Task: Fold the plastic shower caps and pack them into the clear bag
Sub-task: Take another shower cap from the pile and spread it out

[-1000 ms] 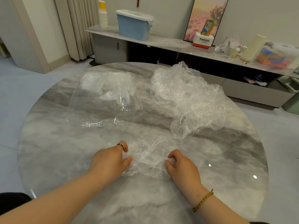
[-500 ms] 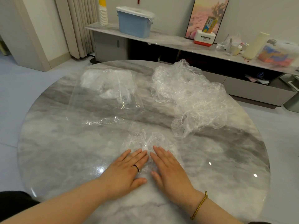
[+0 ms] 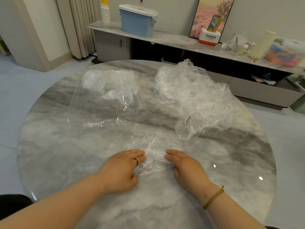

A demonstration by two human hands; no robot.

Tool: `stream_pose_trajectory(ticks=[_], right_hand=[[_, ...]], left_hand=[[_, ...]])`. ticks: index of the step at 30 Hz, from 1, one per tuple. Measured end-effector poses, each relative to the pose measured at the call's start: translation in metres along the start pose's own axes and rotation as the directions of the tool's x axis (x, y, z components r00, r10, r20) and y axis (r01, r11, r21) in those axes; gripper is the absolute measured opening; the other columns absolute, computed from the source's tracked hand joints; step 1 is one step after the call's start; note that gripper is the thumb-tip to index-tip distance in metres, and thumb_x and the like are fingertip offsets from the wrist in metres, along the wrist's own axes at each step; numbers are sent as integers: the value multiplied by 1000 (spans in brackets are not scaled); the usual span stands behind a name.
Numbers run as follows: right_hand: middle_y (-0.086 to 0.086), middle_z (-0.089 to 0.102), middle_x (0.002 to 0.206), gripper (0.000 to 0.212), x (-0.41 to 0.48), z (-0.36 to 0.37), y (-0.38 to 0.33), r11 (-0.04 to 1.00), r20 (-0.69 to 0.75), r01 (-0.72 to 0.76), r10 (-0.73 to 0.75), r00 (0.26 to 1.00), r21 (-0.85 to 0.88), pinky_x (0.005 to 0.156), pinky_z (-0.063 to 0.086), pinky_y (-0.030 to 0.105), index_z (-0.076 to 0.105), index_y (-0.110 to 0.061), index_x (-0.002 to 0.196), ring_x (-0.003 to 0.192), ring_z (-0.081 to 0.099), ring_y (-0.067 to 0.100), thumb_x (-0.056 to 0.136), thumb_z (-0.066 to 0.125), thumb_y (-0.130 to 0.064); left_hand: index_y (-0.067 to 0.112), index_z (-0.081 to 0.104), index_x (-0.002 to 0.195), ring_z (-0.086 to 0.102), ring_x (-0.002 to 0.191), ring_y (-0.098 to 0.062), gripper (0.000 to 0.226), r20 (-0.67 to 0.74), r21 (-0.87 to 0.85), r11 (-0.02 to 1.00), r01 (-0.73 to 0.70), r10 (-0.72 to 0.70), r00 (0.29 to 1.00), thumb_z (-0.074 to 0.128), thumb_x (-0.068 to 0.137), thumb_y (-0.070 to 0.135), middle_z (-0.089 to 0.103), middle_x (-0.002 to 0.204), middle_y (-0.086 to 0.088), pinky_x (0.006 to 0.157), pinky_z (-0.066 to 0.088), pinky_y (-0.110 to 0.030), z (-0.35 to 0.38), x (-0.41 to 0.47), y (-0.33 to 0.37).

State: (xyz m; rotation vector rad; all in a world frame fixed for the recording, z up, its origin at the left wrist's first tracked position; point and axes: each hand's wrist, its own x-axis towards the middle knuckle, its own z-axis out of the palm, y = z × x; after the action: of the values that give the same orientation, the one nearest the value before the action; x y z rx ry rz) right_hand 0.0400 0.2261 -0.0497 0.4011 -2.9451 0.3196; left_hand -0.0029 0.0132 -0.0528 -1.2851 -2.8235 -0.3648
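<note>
One round marble bench point(image 3: 66, 154), two hands on it. Between them we count one shower cap point(image 3: 152, 146), flattened and crinkled, lying at the near middle of the bench. The left hand point(image 3: 121, 169) rests on its left edge and the right hand point(image 3: 186, 166) on its right edge. Each grip is wide, fingers laid nearly straight and pressing the plastic down, nothing pinched. One ring point(image 3: 136, 161) on the left hand, one woven bracelet point(image 3: 213, 198) on the right wrist. Far right of the bench: one loose pile point(image 3: 194, 96) of unfolded caps, too tangled for us to count. Far left: one clear bag point(image 3: 109, 103) lying flat, with a white wad of caps inside at its far end, number unclear. Pile and bag both lie apart from the pressed cap. Behind, on a long shelf point(image 3: 173, 41), one blue bin point(image 3: 137, 22).
</note>
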Motion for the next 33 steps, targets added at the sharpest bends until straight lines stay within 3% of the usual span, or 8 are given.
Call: stream_pose_trajectory(ticks=[4, 8, 12, 19, 21, 24, 27, 33], right_hand=[[-7, 73, 88, 35, -1, -3, 0, 999, -38, -47, 48, 998, 23, 59, 53, 16, 75, -21, 78, 77, 71, 10, 59, 47, -14], [2, 70, 106, 30, -1, -13, -1, 930, 44, -231, 228, 973, 285, 87, 44, 22, 70, -10, 104, 101, 62, 18, 86, 46, -10], [10, 69, 83, 21, -2, -20, -1, 807, 103, -329, 321, 941, 491, 74, 44, 28, 69, -9, 89, 80, 61, 23, 90, 48, -6], [-12, 40, 44, 40, -1, -23, 2, 702, 159, -408, 394, 905, 583, 52, 31, 15, 45, -21, 54, 48, 38, 2, 91, 48, -8], [-11, 36, 46, 41, 0, -25, 2, 676, 173, -424, 408, 896, 603, 50, 30, 14, 40, -18, 52, 46, 36, 1, 90, 49, -6], [-8, 43, 54, 34, 3, -31, 1, 585, 222, -457, 430, 875, 670, 50, 32, 11, 49, -15, 57, 49, 38, -1, 90, 52, -7], [-4, 49, 56, 30, 5, -36, -3, 443, 262, -490, 480, 837, 751, 46, 34, 11, 55, -14, 62, 51, 46, 4, 91, 52, -6], [-6, 46, 32, 25, 5, -27, -9, 396, 329, -611, 580, 745, 686, 32, 34, 15, 53, -16, 69, 27, 47, 8, 94, 51, -16]], left_hand=[[29, 76, 85, 67, 86, 2, 53, 18, -9, 1000, -19, 19, 1000, 43, 44, 34, 71, 94, 16, 76, 48, -11, -8, 0, -2], [27, 75, 89, 68, 87, -1, 55, 81, -15, 1000, -2, 3, 997, 35, 53, 38, 71, 96, 13, 75, 53, -21, -12, 0, -2], [26, 73, 96, 67, 88, -1, 63, 114, 6, 1000, 13, -13, 993, 34, 59, 59, 70, 97, 15, 73, 55, -29, -13, -2, 3], [26, 74, 91, 66, 83, -3, 44, -64, -101, 980, 169, -176, 982, 43, 59, 27, 68, 93, 17, 75, 47, -15, -27, 2, 9], [27, 67, 104, 59, 94, -4, 38, 36, -266, 915, 305, -306, 951, 39, 77, 29, 63, 102, 17, 77, 40, -11, -29, 1, 2], [20, 60, 77, 43, 59, -9, 17, 233, -580, 701, 414, -345, 909, 55, 72, 36, 54, 69, 3, 56, 35, -12, -33, 2, -6], [10, 63, 72, 48, 51, -5, 19, 295, -726, 465, 506, -455, 840, 66, 81, 26, 55, 55, 4, 45, 34, -8, -38, 6, -9], [22, 59, 101, 56, 70, -13, 15, 218, -729, 420, 540, -605, 765, 63, 87, 21, 61, 91, 0, 52, 40, -7, -32, 7, -7]])
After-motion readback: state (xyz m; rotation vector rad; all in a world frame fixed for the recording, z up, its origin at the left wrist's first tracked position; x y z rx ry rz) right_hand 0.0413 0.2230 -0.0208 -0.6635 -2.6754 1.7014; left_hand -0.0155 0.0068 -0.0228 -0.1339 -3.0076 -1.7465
